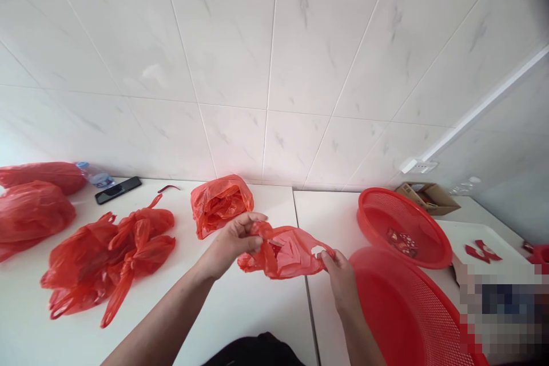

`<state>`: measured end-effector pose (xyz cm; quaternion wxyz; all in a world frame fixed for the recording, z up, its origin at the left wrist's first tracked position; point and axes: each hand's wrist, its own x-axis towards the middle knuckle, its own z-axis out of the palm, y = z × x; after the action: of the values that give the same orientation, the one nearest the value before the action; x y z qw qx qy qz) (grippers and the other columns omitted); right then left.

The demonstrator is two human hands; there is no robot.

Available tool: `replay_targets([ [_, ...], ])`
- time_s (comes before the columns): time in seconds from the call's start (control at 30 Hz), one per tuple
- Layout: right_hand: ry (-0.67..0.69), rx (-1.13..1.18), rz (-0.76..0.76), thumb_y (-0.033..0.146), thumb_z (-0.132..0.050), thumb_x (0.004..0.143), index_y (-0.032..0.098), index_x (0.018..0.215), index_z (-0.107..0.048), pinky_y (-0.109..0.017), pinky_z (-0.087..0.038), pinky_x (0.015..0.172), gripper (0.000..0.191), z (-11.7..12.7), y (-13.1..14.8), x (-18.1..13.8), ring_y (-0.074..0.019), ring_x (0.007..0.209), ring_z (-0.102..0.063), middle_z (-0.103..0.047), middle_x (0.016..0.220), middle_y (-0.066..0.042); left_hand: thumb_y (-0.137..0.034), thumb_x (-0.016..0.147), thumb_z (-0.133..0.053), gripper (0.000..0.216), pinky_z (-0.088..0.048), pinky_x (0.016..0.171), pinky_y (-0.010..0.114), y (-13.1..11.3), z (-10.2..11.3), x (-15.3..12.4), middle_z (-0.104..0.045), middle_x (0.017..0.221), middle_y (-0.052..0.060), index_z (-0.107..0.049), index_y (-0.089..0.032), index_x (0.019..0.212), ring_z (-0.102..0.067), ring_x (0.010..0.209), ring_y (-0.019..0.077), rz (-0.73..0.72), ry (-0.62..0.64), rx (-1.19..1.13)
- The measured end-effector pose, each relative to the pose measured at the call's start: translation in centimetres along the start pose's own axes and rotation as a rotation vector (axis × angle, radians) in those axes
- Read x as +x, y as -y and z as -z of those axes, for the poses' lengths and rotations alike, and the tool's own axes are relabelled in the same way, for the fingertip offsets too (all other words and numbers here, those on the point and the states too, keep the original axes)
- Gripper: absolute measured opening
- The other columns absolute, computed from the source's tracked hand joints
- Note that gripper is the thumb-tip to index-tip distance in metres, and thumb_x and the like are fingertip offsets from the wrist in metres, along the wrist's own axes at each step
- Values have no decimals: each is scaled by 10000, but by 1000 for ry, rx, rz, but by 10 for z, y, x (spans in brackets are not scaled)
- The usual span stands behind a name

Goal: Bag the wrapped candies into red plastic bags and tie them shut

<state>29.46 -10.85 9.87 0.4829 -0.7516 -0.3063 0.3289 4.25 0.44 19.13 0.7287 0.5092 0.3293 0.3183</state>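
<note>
A thin red plastic bag (294, 254) is stretched between my two hands above the white table. My left hand (240, 240) pinches its bunched left end between thumb and fingers. At the other end, my right hand (338, 274) grips a handle loop of the bag. Something small and darker red shows through the bag; I cannot make out what it is. Just behind my left hand lies a crumpled pile of red plastic bags (221, 203). To the left, several knotted red bags (115, 257) lie together on the table.
Two red plastic baskets stand at right: a smaller basket (364, 206) with patterned items inside, and a larger basket (446, 303) nearer me. Beyond are a cardboard box (446, 204) and a white tray (454, 234). A phone (119, 190), bottle (96, 174) and full red bags (34, 214) are at left.
</note>
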Motion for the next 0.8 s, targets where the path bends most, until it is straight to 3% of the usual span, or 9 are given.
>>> replay_targets([
  [0.07, 49, 31, 4, 525, -533, 808, 218, 748, -572, -239, -399, 604, 316, 2, -1, -6, -153, 692, -523, -620, 751, 15, -261, 700, -740, 417, -406, 585, 248, 3, 12, -2, -563, 673, -46, -613, -206, 1093, -481, 582, 101, -59, -225, 22],
  [0.13, 84, 28, 14, 509, -541, 814, 222, 731, -561, -237, -408, 627, 300, 1, -3, -13, -149, 700, -518, -594, 722, 31, -278, 701, -730, 445, -402, 589, 250, 11, 26, -4, -546, 663, -47, -595, -188, 1115, -480, 587, 107, -49, -353, 54],
  [0.33, 162, 32, 37, 507, -550, 820, 232, 815, -611, -256, -462, 692, 282, -5, 5, -25, -182, 767, -595, -658, 776, 10, -248, 663, -702, 559, -430, 667, 287, 37, 48, -22, -660, 906, 36, -590, -223, 1210, -575, 769, 197, 33, -459, 367],
  [0.47, 257, 116, 129, 486, -549, 831, 233, 949, -636, -284, -493, 776, 292, -8, 19, -25, -206, 867, -628, -703, 961, -41, -217, 683, -636, 542, -422, 632, 277, 43, 59, -31, -633, 906, 18, -593, -253, 1223, -530, 669, 166, -13, -535, 592],
  [0.63, 251, 21, 152, 471, -562, 828, 218, 851, -630, -288, -490, 745, 262, -12, 30, -22, -201, 807, -624, -695, 863, -41, -198, 711, -590, 455, -398, 616, 265, 41, 68, -37, -640, 890, 8, -636, -283, 1156, -524, 640, 166, -52, -534, 699],
  [0.73, 279, 43, 258, 441, -554, 844, 220, 862, -628, -285, -481, 788, 234, -12, 37, -24, -198, 870, -623, -692, 950, -48, -211, 705, -614, 422, -370, 613, 266, 36, 65, -39, -652, 823, 1, -669, -297, 1114, -518, 635, 182, -56, -535, 704],
  [0.8, 265, 28, 255, 443, -560, 841, 218, 830, -626, -279, -482, 760, 234, -12, 41, -25, -194, 836, -623, -690, 890, -39, -218, 682, -650, 393, -354, 611, 265, 33, 62, -40, -652, 769, -3, -691, -299, 1064, -514, 637, 194, -56, -559, 683],
])
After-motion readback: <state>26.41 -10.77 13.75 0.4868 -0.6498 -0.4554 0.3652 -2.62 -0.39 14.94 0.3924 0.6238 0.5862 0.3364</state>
